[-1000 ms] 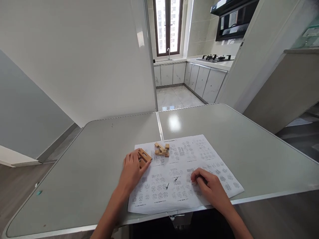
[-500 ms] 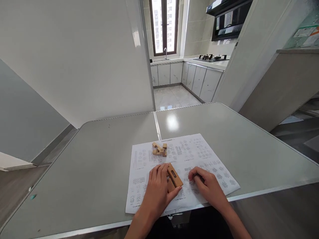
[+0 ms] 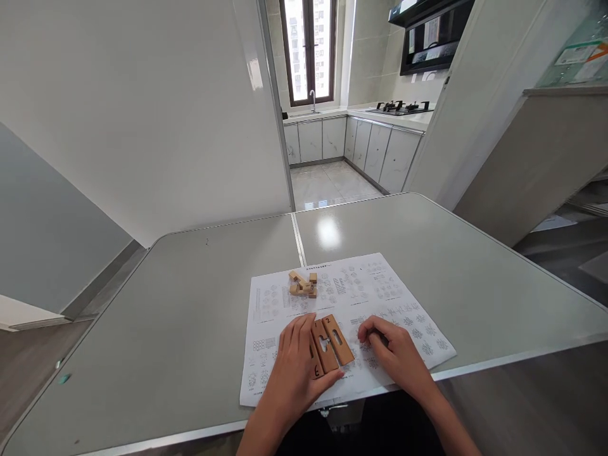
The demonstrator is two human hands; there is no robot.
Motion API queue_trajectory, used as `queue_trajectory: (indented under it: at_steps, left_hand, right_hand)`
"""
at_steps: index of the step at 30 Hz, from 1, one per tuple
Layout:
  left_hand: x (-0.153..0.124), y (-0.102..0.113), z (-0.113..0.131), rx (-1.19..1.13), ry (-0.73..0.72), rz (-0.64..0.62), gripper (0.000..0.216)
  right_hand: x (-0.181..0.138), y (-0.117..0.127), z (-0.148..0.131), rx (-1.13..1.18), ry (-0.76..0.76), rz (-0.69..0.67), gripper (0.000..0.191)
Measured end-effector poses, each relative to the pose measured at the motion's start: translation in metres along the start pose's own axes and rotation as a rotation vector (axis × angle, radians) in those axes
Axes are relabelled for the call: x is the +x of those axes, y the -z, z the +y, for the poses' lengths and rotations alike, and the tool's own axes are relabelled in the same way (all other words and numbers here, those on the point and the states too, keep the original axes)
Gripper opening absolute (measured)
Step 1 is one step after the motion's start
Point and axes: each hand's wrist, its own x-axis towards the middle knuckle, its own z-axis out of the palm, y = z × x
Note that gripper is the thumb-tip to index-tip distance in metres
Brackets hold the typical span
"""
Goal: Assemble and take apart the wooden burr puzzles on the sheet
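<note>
Wooden puzzle pieces with cut-out slots and printed numbers (image 3: 327, 345) lie side by side on a printed paper sheet (image 3: 403, 291). My left hand (image 3: 294, 364) is closed around them from the left, fingers at the far edge and thumb along the near edge. It covers part of the leftmost piece. A narrow gap separates the rightmost piece from the others. My right hand (image 3: 392, 348) rests on the sheet to their right, fingers curled in, with nothing showing in it. Beyond my left hand sits a small cluster of pale wooden pieces (image 3: 303, 286).
The sheet lies at the near edge of a grey table (image 3: 190, 316) with a seam across it. A small green bit (image 3: 64, 379) is at the table's left edge. Beyond stand a white wall (image 3: 166, 114) and a kitchen with a stove (image 3: 401, 107).
The wooden pieces under my left hand have gone from tilted to flatter, so their numbered faces show. My right hand has hardly moved. The view has shifted slightly.
</note>
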Motion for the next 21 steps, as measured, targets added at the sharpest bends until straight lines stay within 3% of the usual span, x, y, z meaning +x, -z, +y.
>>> queue_trajectory:
  at_steps: [10, 16, 21]
  left_hand:
    - [-0.018, 0.017, -0.009, -0.068, 0.106, 0.005, 0.085]
    - [-0.018, 0.02, -0.006, -0.087, 0.091, 0.01, 0.08]
    - [-0.018, 0.023, -0.005, -0.049, 0.002, 0.052, 0.075]
  right_hand:
    - [-0.001, -0.004, -0.006, -0.059, 0.089, -0.064, 0.017]
    - [0.001, -0.011, -0.011, -0.239, 0.111, -0.086, 0.019]
    - [0.0, -0.021, -0.014, -0.332, 0.124, -0.029, 0.023]
